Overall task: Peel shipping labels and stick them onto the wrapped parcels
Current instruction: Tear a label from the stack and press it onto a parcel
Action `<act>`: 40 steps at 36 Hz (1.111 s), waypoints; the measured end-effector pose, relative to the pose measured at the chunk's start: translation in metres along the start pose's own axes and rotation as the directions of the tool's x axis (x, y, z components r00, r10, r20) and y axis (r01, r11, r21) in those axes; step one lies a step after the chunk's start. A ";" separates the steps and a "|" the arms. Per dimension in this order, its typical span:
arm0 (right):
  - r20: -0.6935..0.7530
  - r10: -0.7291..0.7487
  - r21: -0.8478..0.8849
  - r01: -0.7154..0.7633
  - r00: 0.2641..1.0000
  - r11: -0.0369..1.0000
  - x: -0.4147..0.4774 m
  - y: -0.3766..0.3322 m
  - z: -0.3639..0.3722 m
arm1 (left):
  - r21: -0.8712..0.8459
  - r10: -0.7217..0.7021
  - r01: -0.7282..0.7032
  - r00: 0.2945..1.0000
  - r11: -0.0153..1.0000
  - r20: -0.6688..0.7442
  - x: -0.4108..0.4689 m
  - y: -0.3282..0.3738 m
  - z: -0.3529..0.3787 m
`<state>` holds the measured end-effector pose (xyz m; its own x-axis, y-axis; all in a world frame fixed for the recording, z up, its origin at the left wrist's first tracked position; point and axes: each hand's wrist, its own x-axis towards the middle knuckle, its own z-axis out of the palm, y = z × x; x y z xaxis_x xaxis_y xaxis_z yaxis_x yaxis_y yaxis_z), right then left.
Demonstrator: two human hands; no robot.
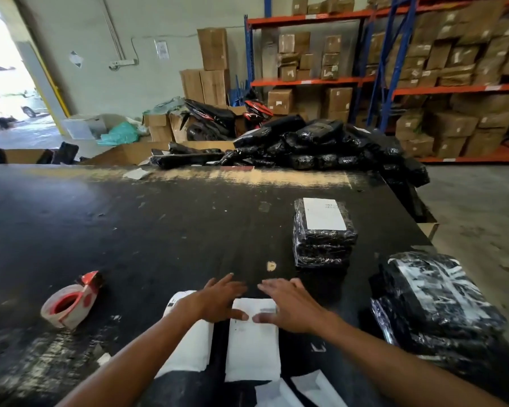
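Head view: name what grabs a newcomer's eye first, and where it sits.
Both hands, left hand and right hand, lie flat on a white label sheet at the near edge of the black table. Beyond them a labelled parcel stack stands to the right, and a red tape dispenser lies to the left.

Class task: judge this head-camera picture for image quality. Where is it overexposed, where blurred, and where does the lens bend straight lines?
Head view: the doorway at far left is blown out white; both hands are slightly motion-blurred, and label text is unreadable; the shelving posts lean from wide-angle distortion; the parcel wrap shows glare.
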<state>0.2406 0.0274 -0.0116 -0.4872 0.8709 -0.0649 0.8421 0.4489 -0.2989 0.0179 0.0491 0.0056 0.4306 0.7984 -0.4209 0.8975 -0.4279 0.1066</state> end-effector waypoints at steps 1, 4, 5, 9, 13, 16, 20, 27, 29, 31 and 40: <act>0.062 0.019 -0.024 -0.018 0.998 1.000 -0.004 -0.003 0.013 | 0.036 -0.008 0.007 1.000 0.999 0.026 -0.004 -0.001 0.011; 0.139 0.107 -0.066 -0.099 0.984 0.993 -0.010 -0.002 0.043 | 0.088 0.011 -0.012 1.000 0.996 0.011 -0.006 -0.001 0.034; 0.135 0.125 -0.071 -0.116 0.983 0.991 -0.012 -0.002 0.048 | 0.089 0.018 -0.017 1.000 0.996 -0.013 -0.008 -0.001 0.040; 0.058 0.126 -0.086 -0.121 0.990 0.989 -0.018 -0.001 0.061 | 0.095 0.028 -0.021 0.996 0.995 -0.082 -0.013 -0.004 0.053; -0.017 0.140 -0.132 -0.141 0.990 0.981 -0.021 -0.008 0.069 | 0.150 0.072 -0.047 0.984 0.988 -0.163 -0.016 -0.002 0.056; -0.097 0.127 -0.161 -0.141 0.987 0.977 -0.024 -0.009 0.076 | 0.156 0.095 -0.059 0.968 0.986 -0.231 -0.015 0.001 0.061; -0.221 0.045 -0.140 -0.078 0.974 0.987 -0.031 -0.003 0.076 | 0.053 0.050 -0.033 0.937 0.998 -0.344 -0.027 0.007 0.053; -0.324 0.027 -0.158 -0.082 0.946 0.984 -0.044 -0.005 0.053 | -0.724 -0.253 -0.064 0.913 0.686 -0.320 -0.046 0.034 0.022; -0.355 -0.012 -0.149 -0.044 0.935 0.988 -0.048 -0.011 0.047 | -0.845 -0.224 -0.117 0.937 0.522 -0.268 -0.048 0.038 0.010; -0.370 -0.008 -0.049 -0.010 0.929 0.999 -0.056 -0.014 0.043 | -0.881 -0.190 -0.178 0.940 0.439 -0.285 -0.050 0.043 0.004; -0.257 0.286 0.829 0.058 0.923 0.556 -0.068 0.009 -0.022 | -0.917 -0.139 -0.251 0.942 0.309 -0.305 -0.065 0.065 -0.021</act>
<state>0.2868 -0.0235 0.0114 -0.1493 0.9839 0.0987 0.2479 0.1339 -0.9595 0.0503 -0.0217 0.0587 0.3101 0.9408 -0.1367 0.2561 0.0558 0.9650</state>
